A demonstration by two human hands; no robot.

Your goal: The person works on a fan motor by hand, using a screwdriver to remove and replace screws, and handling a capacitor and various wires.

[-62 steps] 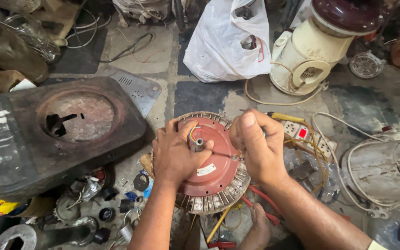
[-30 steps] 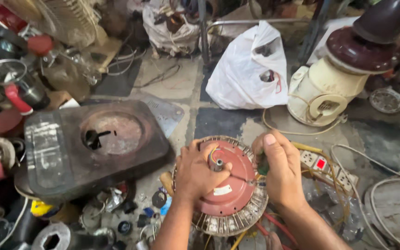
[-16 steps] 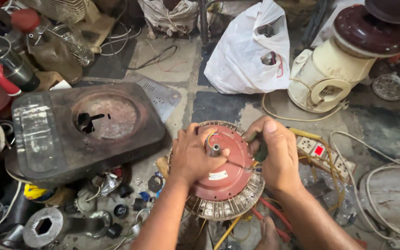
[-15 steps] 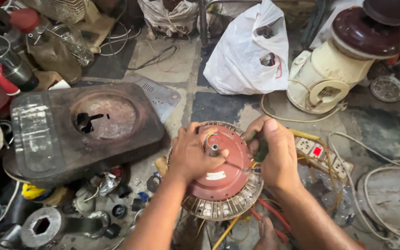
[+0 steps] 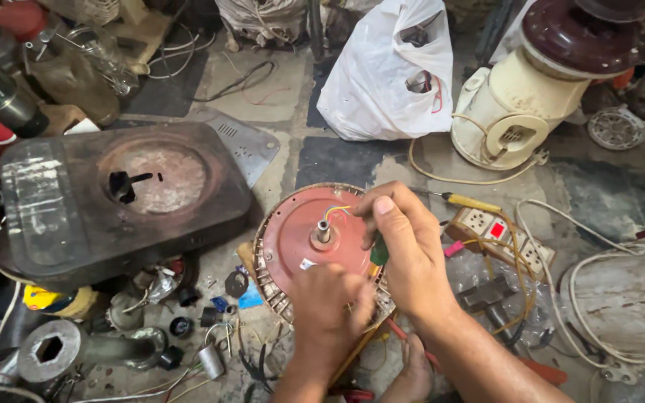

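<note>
**Gripping a red fan motor on a cluttered workshop floor**

Resting on the near rim of the round red-faced motor core with its ring of copper windings (image 5: 315, 246), the left hand (image 5: 330, 306) has its fingers curled loosely over the edge; whether they clamp the rim cannot be told. The motor core lies flat on the tiled floor (image 5: 337, 160), directly in front of the person, with a short steel shaft (image 5: 323, 231) standing up from its centre and thin yellow and blue wires beside it.

The right hand (image 5: 404, 254) is clenched around a small green-handled tool (image 5: 379, 252), pressed against the right side of the red disc near the shaft.

A dark brown rounded metal housing with a circular recess (image 5: 125, 198) sits to the left, close to the motor. A white plastic bag (image 5: 386, 71) and a cream-coloured appliance base with a maroon top (image 5: 516, 112) stand farther back. A white extension socket board with a red switch (image 5: 498, 231) lies just right of the right hand.
</note>
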